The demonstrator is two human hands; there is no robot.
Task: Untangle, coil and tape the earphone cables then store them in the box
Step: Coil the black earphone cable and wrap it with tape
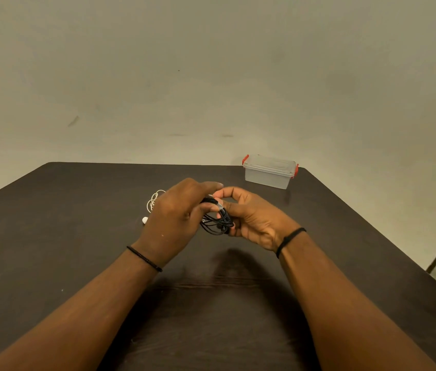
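Both hands hold the black earphone coil [218,219] above the table [77,236]; right hand [251,218] pinches it steady, left hand [176,210] grips, seemingly taping; closed box [269,171] waits beyond.

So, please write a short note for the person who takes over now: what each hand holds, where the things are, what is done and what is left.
Left hand: grips the coiled black earphone cable from the left side.
Right hand: pinches the same coil at its top, where a pale strip seems wrapped around it, possibly tape.
White earphone cable: lies on the dark brown table, partly hidden behind the left hand; not clearly coiled.
Clear plastic box with red latches: far right of the table, lid on.
Done: black cable coiled.
Left: finish taping it, handle the white one, open the box, store both.
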